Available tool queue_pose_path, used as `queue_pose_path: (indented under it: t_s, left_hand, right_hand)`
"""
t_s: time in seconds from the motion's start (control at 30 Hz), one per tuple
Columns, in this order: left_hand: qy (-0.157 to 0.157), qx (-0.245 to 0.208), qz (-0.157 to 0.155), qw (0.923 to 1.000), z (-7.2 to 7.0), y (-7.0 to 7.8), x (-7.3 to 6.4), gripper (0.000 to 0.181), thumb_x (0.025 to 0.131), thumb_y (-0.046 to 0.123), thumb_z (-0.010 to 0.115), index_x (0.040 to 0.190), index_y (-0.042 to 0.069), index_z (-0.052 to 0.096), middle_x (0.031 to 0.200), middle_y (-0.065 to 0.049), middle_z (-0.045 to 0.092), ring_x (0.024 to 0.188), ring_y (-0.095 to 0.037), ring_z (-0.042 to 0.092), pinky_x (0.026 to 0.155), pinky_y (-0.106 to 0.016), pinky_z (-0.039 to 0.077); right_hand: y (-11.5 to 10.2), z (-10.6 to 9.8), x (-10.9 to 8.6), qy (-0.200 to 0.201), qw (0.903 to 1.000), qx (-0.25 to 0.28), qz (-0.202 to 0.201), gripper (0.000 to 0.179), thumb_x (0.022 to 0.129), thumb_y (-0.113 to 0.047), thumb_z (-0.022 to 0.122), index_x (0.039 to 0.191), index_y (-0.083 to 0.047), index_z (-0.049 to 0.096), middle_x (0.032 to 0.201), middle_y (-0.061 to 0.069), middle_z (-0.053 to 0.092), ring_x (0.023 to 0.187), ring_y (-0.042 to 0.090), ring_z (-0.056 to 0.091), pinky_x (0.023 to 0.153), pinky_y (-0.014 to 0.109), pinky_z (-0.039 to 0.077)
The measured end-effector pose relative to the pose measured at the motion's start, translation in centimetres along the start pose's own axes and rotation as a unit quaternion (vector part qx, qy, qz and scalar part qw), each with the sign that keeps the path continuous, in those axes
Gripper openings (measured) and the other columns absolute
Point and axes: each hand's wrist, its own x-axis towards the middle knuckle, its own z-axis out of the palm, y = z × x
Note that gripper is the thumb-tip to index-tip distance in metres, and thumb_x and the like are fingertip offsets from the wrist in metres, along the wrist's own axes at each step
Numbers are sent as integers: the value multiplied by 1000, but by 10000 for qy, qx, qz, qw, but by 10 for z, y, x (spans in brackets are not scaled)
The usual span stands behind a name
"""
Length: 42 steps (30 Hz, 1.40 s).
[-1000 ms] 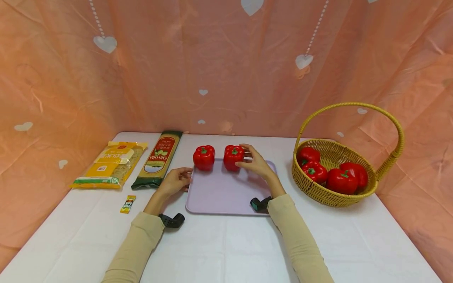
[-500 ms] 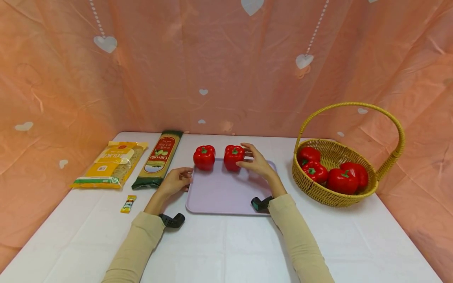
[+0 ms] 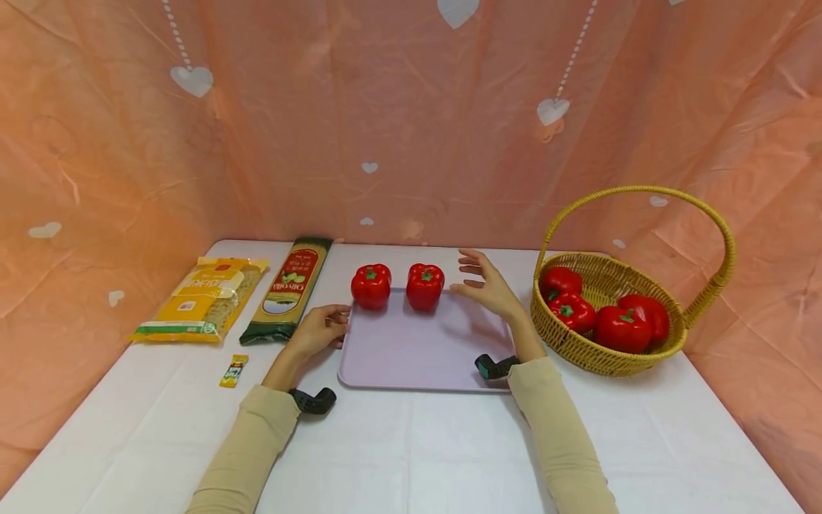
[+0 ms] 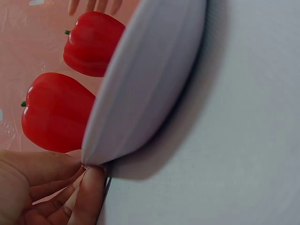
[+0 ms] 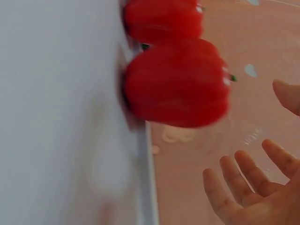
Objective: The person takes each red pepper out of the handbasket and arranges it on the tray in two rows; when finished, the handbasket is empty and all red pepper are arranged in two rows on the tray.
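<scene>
Two red bell peppers stand side by side at the back of a pale purple tray: a left bell pepper and a right bell pepper. At the tray's left rim, my left hand pinches the edge between thumb and fingers, as the left wrist view shows at the rim. My right hand hovers over the tray's back right part, apart from the right pepper, fingers spread and holding nothing. In the right wrist view, the same hand shows its palm side beside the nearer pepper.
On the right stands a wicker basket with a tall handle, holding several red peppers. To the left lie a yellow food bag, a long Olivoilà packet and a small yellow sachet. A pink curtain hangs behind the table.
My right hand has let go of the right bell pepper and moved to the right, its fingers spreading. The left hand and both peppers on the tray have stayed in place.
</scene>
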Motion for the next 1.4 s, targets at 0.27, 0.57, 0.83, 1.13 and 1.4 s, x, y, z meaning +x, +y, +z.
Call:
queue_pose_path:
  t_s: [0.27,0.57,0.83,1.13,1.4]
  left_hand:
    - [49,25,75,10000,0,0,-1,42,89,-4,55,130,-6,48,103,-20,54,79,-18,57,62,-28,56]
    - [78,-4,152,9999,-2,1,-2,40,88,-6,54,128,-8,48,101,-20,54,75,-18,56,60,-27,55]
    - [26,-11,167,9999,-1,0,-1,41,88,-6,54,128,-9,48,100,-20,54,75,-17,56,59,-27,56]
    - [-51,-254,420,9988,0,-1,-2,41,87,-7,54,126,-14,46,97,-20,53,70,-13,54,56,-24,54]
    - [-58,-313,442,9985,0,-2,-1,41,87,-8,53,126,-15,45,96,-19,53,69,-11,54,55,-23,53]
  right_hand:
    - [0,-33,-11,288,9977,-15,-621,68,81,4,66,140,-3,33,135,19,38,123,37,38,104,53,34]
    - [-21,-77,-38,559,9923,-341,-1052,61,82,7,63,137,0,37,130,0,45,121,27,42,101,27,42]
    - [-28,-114,-52,768,9884,-380,-1255,51,82,11,62,130,7,45,121,3,55,110,16,51,89,17,47]
    - [-27,-154,-61,268,9935,-1024,-414,43,87,1,60,129,-3,49,115,-11,59,102,2,58,80,14,49]
    - [-15,-177,-66,-384,9902,-1334,179,47,88,-3,61,131,5,44,119,-3,59,108,8,57,82,15,49]
